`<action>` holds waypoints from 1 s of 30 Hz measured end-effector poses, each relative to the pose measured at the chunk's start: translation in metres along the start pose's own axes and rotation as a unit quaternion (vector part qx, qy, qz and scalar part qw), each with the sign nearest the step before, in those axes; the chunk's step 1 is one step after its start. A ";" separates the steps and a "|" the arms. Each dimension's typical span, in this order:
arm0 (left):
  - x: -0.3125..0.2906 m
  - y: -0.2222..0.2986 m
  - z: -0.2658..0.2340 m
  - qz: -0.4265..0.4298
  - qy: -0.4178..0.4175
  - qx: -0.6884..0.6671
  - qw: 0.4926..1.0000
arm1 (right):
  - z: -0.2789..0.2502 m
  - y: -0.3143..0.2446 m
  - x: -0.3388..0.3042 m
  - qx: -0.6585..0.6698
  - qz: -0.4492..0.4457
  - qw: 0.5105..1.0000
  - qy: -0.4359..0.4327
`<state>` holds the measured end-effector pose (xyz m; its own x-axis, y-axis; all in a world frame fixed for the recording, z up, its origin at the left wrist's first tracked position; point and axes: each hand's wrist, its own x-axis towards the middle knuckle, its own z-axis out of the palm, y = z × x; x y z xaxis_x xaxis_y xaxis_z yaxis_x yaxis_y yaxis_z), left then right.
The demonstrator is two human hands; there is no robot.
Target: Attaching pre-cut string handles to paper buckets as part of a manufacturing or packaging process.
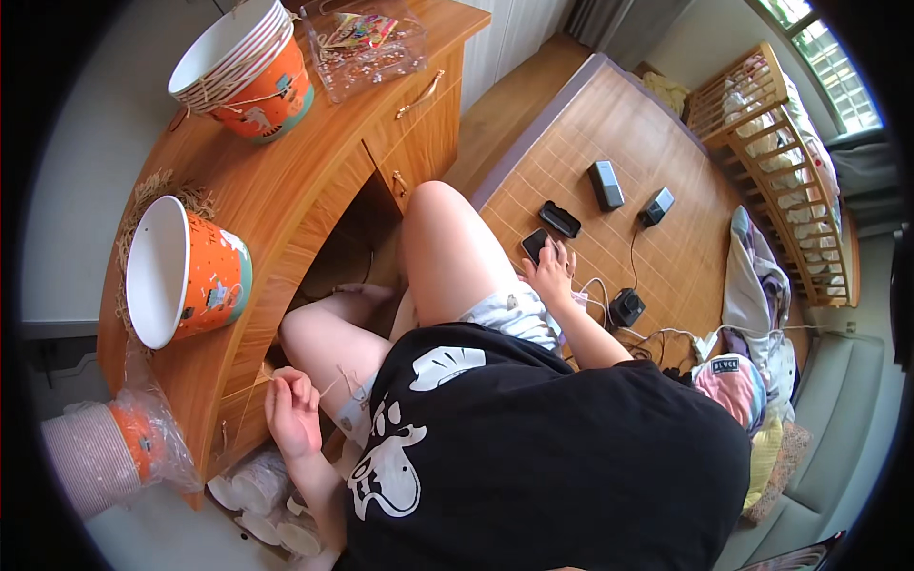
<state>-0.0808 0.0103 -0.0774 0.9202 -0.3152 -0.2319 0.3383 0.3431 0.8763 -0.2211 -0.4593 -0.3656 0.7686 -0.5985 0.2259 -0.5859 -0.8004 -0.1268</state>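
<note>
My left hand (pixel 293 411) is raised beside my thigh with its fingers curled into a pinch. A thin piece of twine (pixel 335 383) runs from its fingers across my leg. Over on the woven mat, my right hand (pixel 552 276) lies with fingers spread, fingertips touching a dark phone (pixel 535 245). An orange paper bucket (pixel 211 276) with a white inside lies tilted on the wooden desk, near a bundle of loose twine (pixel 171 193). Farther back stands a stack of similar buckets (pixel 249 76) with twine handles.
A clear plastic tray (pixel 367 57) with small items sits at the desk's back. Wrapped stacked buckets (pixel 109 452) are at the lower left. On the mat (pixel 590 124) lie an open black case (pixel 560 219), small devices and cables. A wooden crib (pixel 776 162) stands beyond.
</note>
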 end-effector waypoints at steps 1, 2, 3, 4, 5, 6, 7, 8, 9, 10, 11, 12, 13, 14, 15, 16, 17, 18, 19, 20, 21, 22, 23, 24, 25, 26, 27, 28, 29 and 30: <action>-0.004 -0.004 -0.004 -0.018 -0.020 -0.007 1.000 | 0.004 -0.001 -0.005 -0.004 0.033 0.997 -0.063; -0.006 -0.010 -0.006 -0.026 -0.017 -0.007 0.999 | 0.007 0.001 -0.007 0.018 0.011 0.999 -0.031; -0.008 -0.017 -0.008 -0.038 -0.014 -0.026 0.999 | 0.009 0.004 -0.007 0.034 -0.013 0.999 0.001; -0.011 -0.021 -0.006 -0.047 -0.007 -0.044 0.998 | 0.001 -0.002 -0.004 0.053 -0.039 0.997 0.031; -0.014 -0.026 -0.002 -0.067 0.041 -0.038 0.996 | -0.007 -0.008 0.001 0.073 -0.052 0.995 0.047; -0.016 -0.032 -0.002 -0.050 0.018 -0.022 0.998 | -0.020 -0.017 0.008 0.099 -0.069 0.991 0.059; -0.014 -0.037 0.004 -0.035 -0.008 -0.006 0.999 | -0.034 -0.025 0.014 0.123 -0.082 0.986 0.073; -0.015 -0.042 0.011 -0.038 -0.006 0.032 0.999 | -0.050 -0.035 0.017 0.158 -0.105 0.979 0.072; -0.016 -0.048 0.013 -0.052 -0.027 0.052 0.997 | -0.077 -0.054 0.021 0.205 -0.128 0.969 0.049; -0.017 -0.057 0.014 -0.045 -0.053 0.089 0.994 | -0.098 -0.074 0.024 0.243 -0.167 0.955 0.036; -0.018 -0.064 0.015 -0.039 -0.078 0.126 0.988 | -0.121 -0.091 0.027 0.272 -0.249 0.929 0.010; -0.016 -0.067 0.024 -0.051 -0.132 0.152 0.978 | -0.130 -0.107 0.028 0.348 -0.308 0.885 0.003; -0.015 -0.067 0.031 -0.062 -0.179 0.179 0.965 | -0.160 -0.135 0.027 0.418 -0.337 0.841 -0.069; -0.012 -0.070 0.035 -0.086 -0.216 0.199 0.952 | -0.175 -0.158 0.029 0.555 -0.383 0.733 -0.095; -0.011 -0.073 0.037 -0.094 -0.239 0.203 0.945 | -0.192 -0.174 0.027 0.585 -0.412 0.681 -0.155; -0.011 -0.077 0.037 -0.101 -0.261 0.206 0.938 | -0.211 -0.185 0.026 0.618 -0.380 0.606 -0.327; -0.010 -0.079 0.037 -0.133 -0.264 0.217 0.930 | -0.219 -0.194 0.021 0.605 -0.443 0.607 -0.263; -0.012 -0.082 0.038 -0.134 -0.264 0.215 0.931 | -0.217 -0.200 0.019 0.606 -0.475 0.578 -0.270; -0.016 -0.082 0.043 -0.157 -0.235 0.200 0.938 | -0.216 -0.207 0.017 0.606 -0.508 0.546 -0.277; -0.020 -0.082 0.044 -0.179 -0.205 0.185 0.944 | -0.219 -0.212 0.013 0.630 -0.477 0.541 -0.287; -0.019 -0.089 0.035 -0.195 -0.227 0.157 0.941 | -0.217 -0.212 0.012 0.631 -0.477 0.540 -0.290; -0.019 -0.093 0.030 -0.194 -0.224 0.156 0.942 | -0.215 -0.211 0.013 0.623 -0.452 0.555 -0.315; -0.019 -0.097 0.025 -0.186 -0.249 0.143 0.940 | -0.214 -0.212 0.013 0.614 -0.426 0.570 -0.341; -0.020 -0.100 0.020 -0.177 -0.273 0.131 0.936 | -0.212 -0.213 0.012 0.615 -0.426 0.568 -0.343; -0.023 -0.101 0.022 -0.199 -0.246 0.125 0.940 | -0.213 -0.214 0.013 0.621 -0.415 0.560 -0.358; -0.024 -0.103 0.023 -0.202 -0.246 0.124 0.940 | -0.214 -0.215 0.013 0.627 -0.402 0.553 -0.373; -0.024 -0.104 0.024 -0.201 -0.231 0.097 0.947 | -0.214 -0.215 0.014 0.634 -0.389 0.545 -0.388; -0.025 -0.105 0.024 -0.200 -0.216 0.071 0.953 | -0.214 -0.216 0.013 0.635 -0.386 0.545 -0.389; -0.025 -0.106 0.022 -0.204 -0.216 0.071 0.952 | -0.213 -0.217 0.013 0.638 -0.354 0.547 -0.410; -0.024 -0.107 0.019 -0.194 -0.232 0.047 0.952 | -0.213 -0.218 0.012 0.641 -0.321 0.548 -0.431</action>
<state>-0.1432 -0.0359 -0.1573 0.5369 -0.7662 -0.3533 0.5951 0.0471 0.8023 -0.1389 -0.2842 -0.1291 0.8699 0.4693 0.1519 0.1142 0.1080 -0.9876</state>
